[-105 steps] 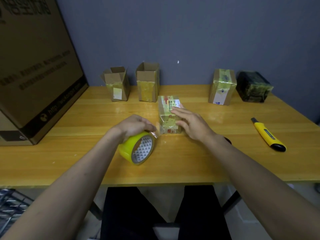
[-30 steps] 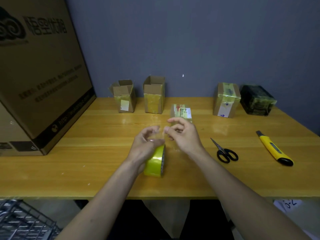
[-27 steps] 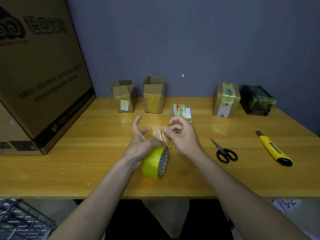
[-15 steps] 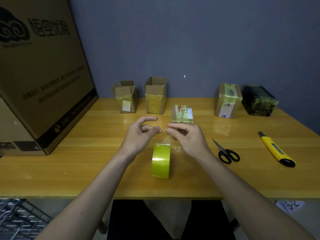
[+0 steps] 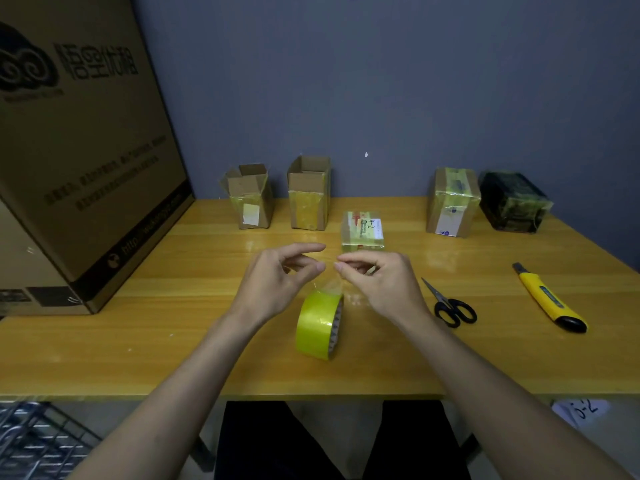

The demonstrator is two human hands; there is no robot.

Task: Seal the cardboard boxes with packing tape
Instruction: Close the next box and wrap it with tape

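Left hand [image 5: 273, 282] and right hand [image 5: 377, 282] pinch the clear tape end [image 5: 330, 285] above the upright yellow-green packing tape roll [image 5: 320, 325] on the wooden table [image 5: 173, 341] — best drawn out flat, unwrinkled — toward the small tape-wrapped cardboard box [image 5: 362, 232] just beyond.

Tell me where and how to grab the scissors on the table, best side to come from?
Grip the scissors at the black handle loops, the thickest part, coming from above on the near right side. They lie flat with closed blades pointing away and left toward the right hand, so the handle end faces the table's near edge.
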